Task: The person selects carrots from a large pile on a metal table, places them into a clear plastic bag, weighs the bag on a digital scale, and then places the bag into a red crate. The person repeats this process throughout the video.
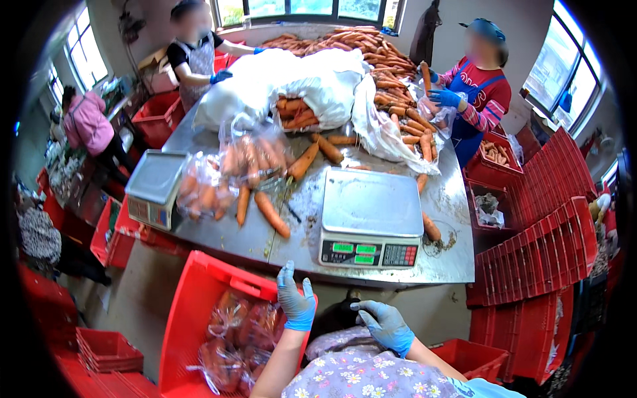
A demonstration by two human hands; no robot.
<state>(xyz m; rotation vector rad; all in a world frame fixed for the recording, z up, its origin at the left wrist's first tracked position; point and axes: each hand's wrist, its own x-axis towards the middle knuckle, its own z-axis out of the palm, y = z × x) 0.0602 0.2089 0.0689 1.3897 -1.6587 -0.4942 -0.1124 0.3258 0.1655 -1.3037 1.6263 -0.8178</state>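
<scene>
Blue-gloved left hand [296,304] and right hand [386,325] are apart, empty; a red plastic crate [180,322] holds orange carrots [221,366] in shiny clear bags [229,314].

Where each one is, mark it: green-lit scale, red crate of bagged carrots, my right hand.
Green-lit scale [371,213], head view: weighing plate.
Red crate [187,324], head view: left wall.
Right hand [387,326], head view: middle of the glove.

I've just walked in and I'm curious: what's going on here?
People are working around a metal table heaped with carrots. At the near side, one person's gloved left hand is by the rim of a red crate of bagged carrots, the gloved right hand near a floral apron; both look empty. Across at right, a co-worker holds a carrot.
</scene>
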